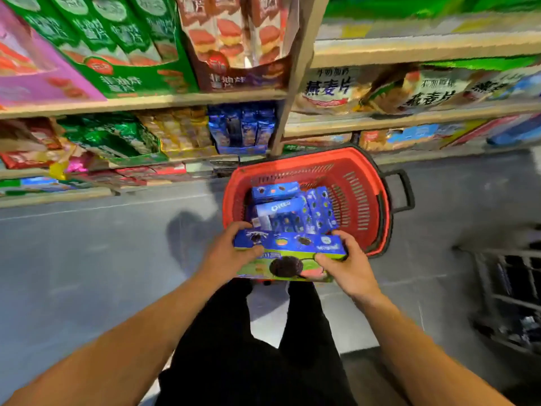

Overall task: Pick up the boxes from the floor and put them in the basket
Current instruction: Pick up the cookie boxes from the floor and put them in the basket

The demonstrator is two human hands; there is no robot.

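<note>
The left hand point(225, 253) curls its grip around one end of an Oreo box point(288, 256), the right hand point(348, 266) around the other, keeping it level over the near rim of the red basket point(369, 197), ready to join the Oreo boxes inside point(289, 209)

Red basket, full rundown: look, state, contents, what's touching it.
The red basket looks like moulded plastic, oval, with slotted walls, a black rim and a black handle folded out to the right. It sits upright on the grey floor in front of the shelves. Inside lie several blue cookie boxes, stacked unevenly. The held box, gripped by the left hand and right hand, hangs over the near rim; contact with the rim cannot be told.
</note>
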